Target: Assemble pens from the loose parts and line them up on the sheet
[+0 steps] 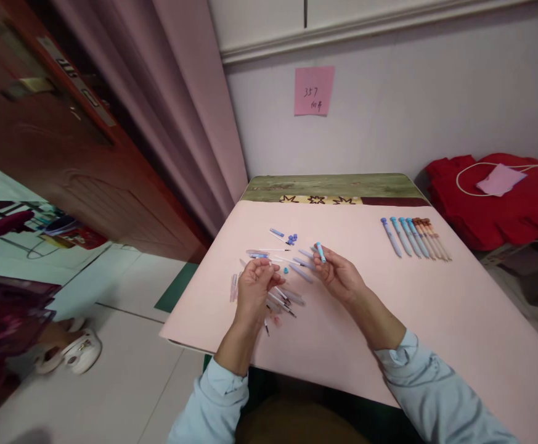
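My right hand point(340, 276) holds a light blue pen barrel piece point(320, 251) upright between thumb and fingers, above the table. My left hand point(256, 282) is closed in a pinch; what sits between its fingertips is too small to make out. Below and between the hands lie loose pen parts: white refills point(281, 298) with dark tips, pale blue barrels point(301, 272), a small turquoise cap piece point(286, 270) and clear pieces point(234, 287). Farther back are several dark blue cap pieces point(293, 238) and a blue barrel piece point(277, 232). My left hand hides part of the pile.
Several whole pens point(410, 237), blue and brown, lie in a row at the right on the pink-covered table point(342, 357). Red cloth point(463, 213) with a white cable lies beyond the right edge. A door point(88, 166) and another person's foot point(81, 351) are at the left.
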`<state>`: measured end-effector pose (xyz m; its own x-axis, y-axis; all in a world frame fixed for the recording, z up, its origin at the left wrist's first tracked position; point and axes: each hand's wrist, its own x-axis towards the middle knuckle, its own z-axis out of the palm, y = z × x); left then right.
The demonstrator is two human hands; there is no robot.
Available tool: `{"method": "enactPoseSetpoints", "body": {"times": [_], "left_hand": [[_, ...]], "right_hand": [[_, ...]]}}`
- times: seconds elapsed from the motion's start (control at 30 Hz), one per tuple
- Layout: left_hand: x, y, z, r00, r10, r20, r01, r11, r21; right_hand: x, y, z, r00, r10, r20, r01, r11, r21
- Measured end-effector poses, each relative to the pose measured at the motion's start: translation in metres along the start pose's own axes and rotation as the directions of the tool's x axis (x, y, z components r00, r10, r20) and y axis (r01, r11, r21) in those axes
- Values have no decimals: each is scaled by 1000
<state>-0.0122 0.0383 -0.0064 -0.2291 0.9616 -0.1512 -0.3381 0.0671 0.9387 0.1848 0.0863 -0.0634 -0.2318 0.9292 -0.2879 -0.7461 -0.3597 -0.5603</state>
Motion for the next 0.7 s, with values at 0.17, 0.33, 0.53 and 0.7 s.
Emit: {"method": "enactPoseSetpoints", "body": {"times": [0.17, 0.33, 0.53, 0.7], "left_hand": [[-11, 1, 10, 994, -61, 92, 57, 997, 49], [-10, 1, 15, 994, -68, 90, 67, 998, 20], [-10, -5, 21, 988, -130, 80, 136, 987, -81], [-19, -10, 25, 982, -139, 132, 149, 986, -75]], "right_hand": [[-5, -1, 6, 998, -11, 61, 21, 985, -169], [-10, -1, 11, 989, 40, 144, 0, 964, -268], [-15, 5, 16, 984, 41, 176, 11, 958, -287], [-14, 9, 17, 995, 4, 97, 25, 955, -296]]}}
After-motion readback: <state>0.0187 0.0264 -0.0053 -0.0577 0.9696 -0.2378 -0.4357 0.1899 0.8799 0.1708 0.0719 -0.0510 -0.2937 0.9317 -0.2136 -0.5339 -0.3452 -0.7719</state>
